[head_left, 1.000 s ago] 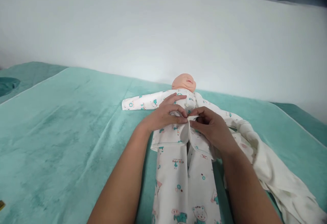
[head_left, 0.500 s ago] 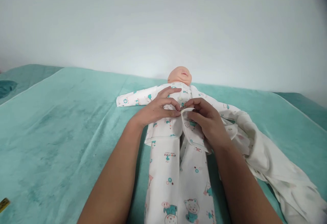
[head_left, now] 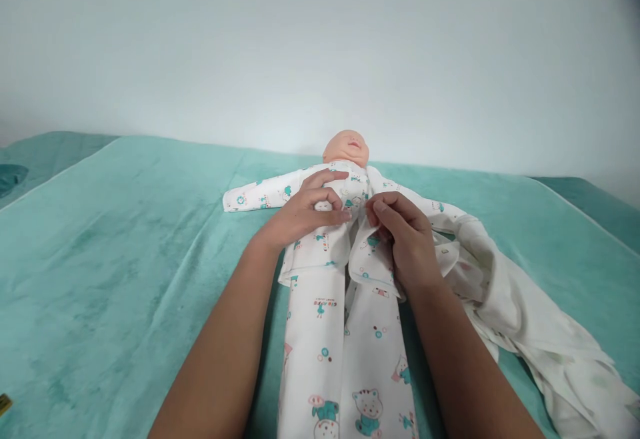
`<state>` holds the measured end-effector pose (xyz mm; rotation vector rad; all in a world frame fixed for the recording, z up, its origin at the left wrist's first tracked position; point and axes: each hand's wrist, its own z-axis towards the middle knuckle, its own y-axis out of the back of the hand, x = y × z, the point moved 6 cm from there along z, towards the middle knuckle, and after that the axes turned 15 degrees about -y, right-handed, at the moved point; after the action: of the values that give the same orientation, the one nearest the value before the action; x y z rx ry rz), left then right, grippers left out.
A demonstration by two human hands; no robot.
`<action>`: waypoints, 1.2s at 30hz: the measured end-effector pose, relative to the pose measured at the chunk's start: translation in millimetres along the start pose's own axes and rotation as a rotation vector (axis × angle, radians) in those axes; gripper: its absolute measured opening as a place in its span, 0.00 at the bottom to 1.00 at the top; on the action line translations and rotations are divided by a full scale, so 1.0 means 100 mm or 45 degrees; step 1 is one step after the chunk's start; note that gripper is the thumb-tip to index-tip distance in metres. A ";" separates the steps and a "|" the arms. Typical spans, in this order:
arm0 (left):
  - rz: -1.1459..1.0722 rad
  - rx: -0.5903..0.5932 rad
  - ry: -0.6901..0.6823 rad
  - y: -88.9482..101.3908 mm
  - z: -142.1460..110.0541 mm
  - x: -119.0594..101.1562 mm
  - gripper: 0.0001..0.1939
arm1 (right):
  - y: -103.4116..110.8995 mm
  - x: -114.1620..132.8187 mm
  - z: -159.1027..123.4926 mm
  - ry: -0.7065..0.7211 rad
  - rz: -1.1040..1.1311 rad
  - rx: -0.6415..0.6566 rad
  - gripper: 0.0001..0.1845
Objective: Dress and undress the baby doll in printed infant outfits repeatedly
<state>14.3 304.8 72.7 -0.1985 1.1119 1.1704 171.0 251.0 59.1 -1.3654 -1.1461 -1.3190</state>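
Note:
A baby doll [head_left: 344,149] lies on its back, dressed in a white, cartoon-printed baby shirt [head_left: 310,262] and matching pants [head_left: 315,339]. My left hand [head_left: 305,212] rests over the shirt's chest, with thumb and index finger pinched at its front edge and the other fingers stretched out. Close beside it, my right hand [head_left: 407,232] pinches the other front panel, lifting its edge a little. Below the hands the two panels hang apart. What lies between my right fingertips is mostly hidden.
A loose white garment [head_left: 535,305] is heaped to the right, touching the shirt's sleeve. Everything lies on a green plush cover [head_left: 125,279]. Behind stands a pale wall [head_left: 250,45]. A small yellow-and-dark object [head_left: 5,403] shows at the lower left edge.
My right hand has turned and drawn slightly away from my left fingertips, taking the panel edge with it. The whole view has shifted, the doll now sitting further left.

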 end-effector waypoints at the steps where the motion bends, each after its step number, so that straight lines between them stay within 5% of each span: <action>1: -0.012 -0.032 0.008 0.01 0.00 0.00 0.10 | 0.02 0.00 0.00 0.007 0.022 -0.041 0.11; 5: 0.071 -0.157 0.027 0.00 0.03 -0.02 0.15 | 0.17 -0.05 0.05 0.007 0.105 -0.281 0.09; 10: 0.645 -0.312 0.221 -0.03 0.10 -0.11 0.11 | 0.35 -0.27 0.24 -0.067 0.180 -0.507 0.17; 14: 1.106 -0.258 0.391 -0.08 0.12 -0.21 0.02 | 0.39 -0.40 0.32 -0.138 -0.062 -0.541 0.16; 17: 1.218 -0.196 0.413 -0.07 0.11 -0.24 0.04 | 0.41 -0.44 0.24 -0.087 -0.417 -0.527 0.18; 21: 1.156 -0.192 0.547 0.18 0.03 -0.14 0.07 | 0.49 -0.54 0.06 0.114 -1.116 -0.404 0.26; 24: 1.172 -0.191 0.708 0.52 -0.13 0.02 0.08 | 0.77 -0.69 -0.03 0.164 -1.503 -0.298 0.33; 27: 1.267 -0.260 0.860 0.85 -0.35 0.17 0.11 | 1.19 -0.74 -0.10 0.120 -1.604 -0.344 0.32; 30: 1.386 -0.388 0.852 0.99 -0.45 0.20 0.16 | 1.43 -0.66 -0.14 -0.036 -1.461 -0.438 0.23; 33: 1.422 -0.427 0.624 0.85 -0.33 0.19 0.18 | 1.21 -0.46 -0.08 -0.171 -1.194 -0.483 0.22; 36: 1.317 -0.311 0.301 0.56 -0.12 0.24 0.18 | 0.65 -0.21 0.12 -0.192 -0.857 -0.329 0.29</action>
<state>-38.9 336.8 70.4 0.0809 1.3108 2.2515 237.1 250.5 38.1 -1.3241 -1.6745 -1.9133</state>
